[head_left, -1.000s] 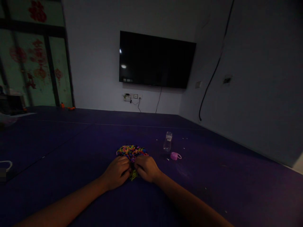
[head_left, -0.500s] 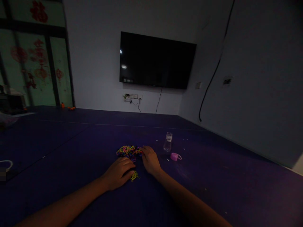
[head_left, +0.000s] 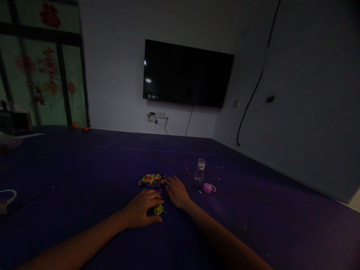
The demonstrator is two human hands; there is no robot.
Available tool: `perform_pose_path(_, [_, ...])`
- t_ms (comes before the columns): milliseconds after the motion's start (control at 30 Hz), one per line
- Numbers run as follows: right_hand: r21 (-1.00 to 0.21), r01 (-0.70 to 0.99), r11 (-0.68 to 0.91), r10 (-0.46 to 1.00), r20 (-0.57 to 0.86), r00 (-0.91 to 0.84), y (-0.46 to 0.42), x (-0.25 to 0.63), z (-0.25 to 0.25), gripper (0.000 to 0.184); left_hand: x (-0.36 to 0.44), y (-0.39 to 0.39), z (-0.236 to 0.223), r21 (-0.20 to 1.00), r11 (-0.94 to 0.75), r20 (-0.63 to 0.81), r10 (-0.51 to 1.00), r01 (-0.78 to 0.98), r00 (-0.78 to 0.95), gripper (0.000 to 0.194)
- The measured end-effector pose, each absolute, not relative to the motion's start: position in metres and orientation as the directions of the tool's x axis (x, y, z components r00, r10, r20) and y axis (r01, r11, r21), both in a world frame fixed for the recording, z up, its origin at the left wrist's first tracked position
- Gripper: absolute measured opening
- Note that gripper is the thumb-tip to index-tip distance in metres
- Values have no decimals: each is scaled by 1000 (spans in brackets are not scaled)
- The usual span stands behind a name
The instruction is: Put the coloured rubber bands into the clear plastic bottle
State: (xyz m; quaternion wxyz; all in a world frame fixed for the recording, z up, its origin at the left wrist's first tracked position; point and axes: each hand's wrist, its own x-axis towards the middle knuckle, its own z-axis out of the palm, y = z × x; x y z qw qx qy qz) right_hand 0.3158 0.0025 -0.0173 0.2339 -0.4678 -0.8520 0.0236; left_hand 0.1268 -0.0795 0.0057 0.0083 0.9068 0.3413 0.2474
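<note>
A heap of small multicoloured rubber bands (head_left: 152,180) lies on the dark purple floor in front of me. A smaller bunch of yellow-green rubber bands (head_left: 159,210) sits apart, nearer to me. My left hand (head_left: 143,208) is open, thumb and fingers spread around the left side of that bunch. At the right edge of the heap rests my right hand (head_left: 177,192), open, its fingers stretched over the bands; what lies beneath the fingertips is hidden. To the right are a clear plastic bottle (head_left: 199,173) and a pink cap with a loop (head_left: 207,188).
White scraps (head_left: 200,192) dot the purple floor (head_left: 92,195) around the bottle and cap. A white rounded rim (head_left: 11,195) shows at the far left edge. A television (head_left: 187,75) hangs on the back wall; a black cable (head_left: 254,88) runs down the right wall.
My left thumb has moved away from the fingers, towards me, so more of the yellow-green bunch shows. My right hand has shifted slightly, its fingers now spread more. The view has tilted a little.
</note>
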Motion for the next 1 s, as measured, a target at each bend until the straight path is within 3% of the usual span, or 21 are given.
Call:
perform_pose_path(200, [-277, 769, 577, 798, 393, -457, 5, 316, -17, 42, 127, -80, 6, 184, -759, 442, 631, 624, 637, 39])
perform_pose_path(500, [-325, 698, 638, 748, 477, -461, 12, 316, -22, 43, 127, -81, 6, 171, -764, 461, 621, 623, 635, 36])
perform_pose_path(1000, [-254, 750, 611, 776, 382, -502, 3, 316, -17, 40, 129, -81, 7, 182, -765, 455, 623, 618, 637, 38])
